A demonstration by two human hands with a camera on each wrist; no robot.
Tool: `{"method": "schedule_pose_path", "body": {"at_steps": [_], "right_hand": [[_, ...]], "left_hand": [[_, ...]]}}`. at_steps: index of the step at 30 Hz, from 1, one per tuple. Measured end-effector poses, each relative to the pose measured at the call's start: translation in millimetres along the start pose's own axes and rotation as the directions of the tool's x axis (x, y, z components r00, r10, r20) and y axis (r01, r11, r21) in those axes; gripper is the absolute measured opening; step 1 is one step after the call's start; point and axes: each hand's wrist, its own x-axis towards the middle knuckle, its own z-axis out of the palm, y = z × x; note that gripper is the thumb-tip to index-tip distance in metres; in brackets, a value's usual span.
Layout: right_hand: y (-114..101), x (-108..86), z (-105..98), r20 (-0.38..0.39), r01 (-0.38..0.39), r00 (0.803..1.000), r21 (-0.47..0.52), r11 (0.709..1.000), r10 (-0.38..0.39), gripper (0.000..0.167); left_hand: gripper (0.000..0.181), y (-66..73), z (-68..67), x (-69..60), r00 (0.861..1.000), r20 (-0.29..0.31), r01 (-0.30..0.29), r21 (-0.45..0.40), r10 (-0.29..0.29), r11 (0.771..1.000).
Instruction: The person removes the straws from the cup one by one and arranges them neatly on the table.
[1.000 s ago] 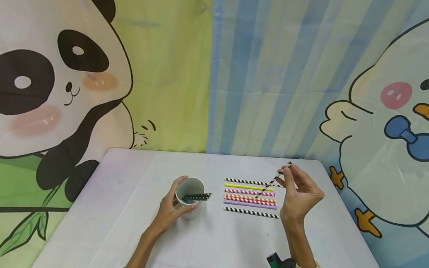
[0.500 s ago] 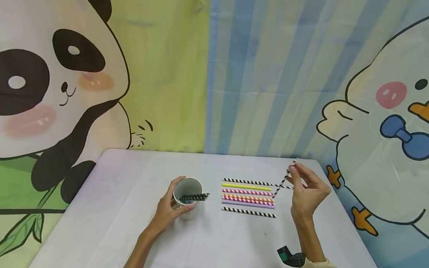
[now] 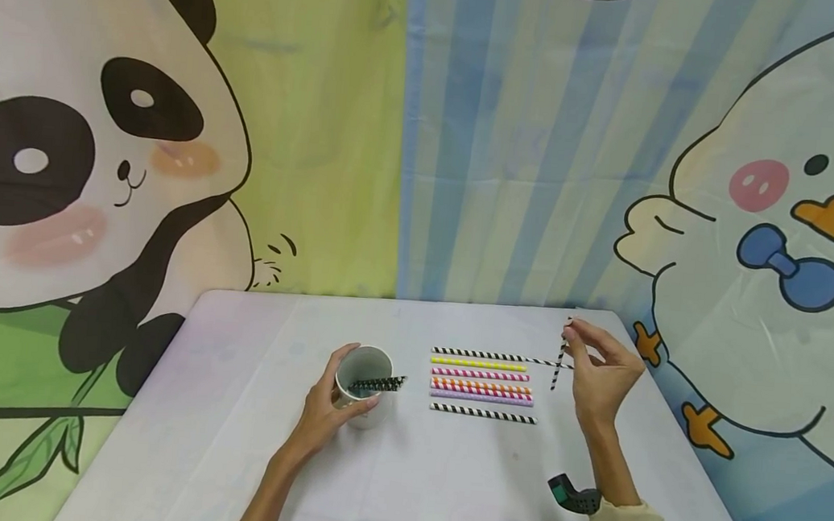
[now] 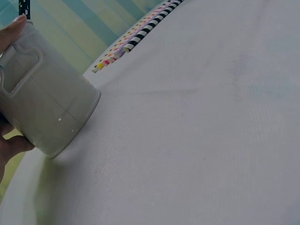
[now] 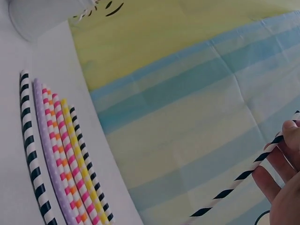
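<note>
In the head view my left hand [image 3: 330,412] grips a pale cup [image 3: 365,360], thumb on the near side. The cup is tilted, and several black dotted straws [image 3: 379,385] stick out of its mouth. In the left wrist view, the cup [image 4: 56,103] shows a loop handle near the fingers. My right hand [image 3: 603,374] pinches the upper end of a black-and-white striped straw [image 3: 558,370], held steeply at the right of a row of straws. The right wrist view shows this straw [image 5: 243,176] between thumb and fingers.
Several straws lie side by side on the white table [image 3: 401,485]: black-striped [image 3: 479,354], yellow [image 3: 478,365], pink [image 3: 479,375], orange, purple [image 3: 480,398], and another black-striped one [image 3: 482,414] nearest. A further black-striped straw [image 3: 549,363] extends right from the far one. Printed curtains [image 3: 498,137] hang behind.
My right hand has moved a little to the right with the striped straw, which has swung from slanted to nearly upright in the head view. The left hand and cup have stayed in place.
</note>
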Motion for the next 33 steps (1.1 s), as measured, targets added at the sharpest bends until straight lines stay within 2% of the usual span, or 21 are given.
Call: {"method": "schedule_pose_path", "body": {"at_steps": [4,12,20,28,33], "right_hand": [[7,0.4,-2,0.051,0.065,0.997,-0.102,0.993,-0.060,0.020],[17,-0.9,-6,0.122,0.138,0.986,-0.182,0.974,-0.117,0.021],[31,-4.3,-13,0.242,0.214,0.960,-0.314,0.925,-0.140,0.021],[49,-10.6,-18,0.316,0.336,0.927,-0.453,0.826,-0.204,0.022],[58,-11.9,-21,0.396,0.399,0.896,-0.526,0.751,-0.199,0.022]], "left_hand": [[0.091,-1.5,0.0,-0.2,1.000,-0.006,-0.005,0.009,0.005,1.000],[0.091,-1.2,0.9,-1.0,1.000,-0.006,0.005,0.008,-0.004,1.000],[0.091,-3.0,0.7,-1.5,1.000,-0.007,-0.002,0.011,0.002,1.000],[0.091,-1.9,0.3,-1.7,1.000,-0.004,0.001,0.017,-0.001,1.000],[0.092,-0.6,0.6,-1.3,1.000,0.001,0.002,0.007,-0.002,1.000]]}}
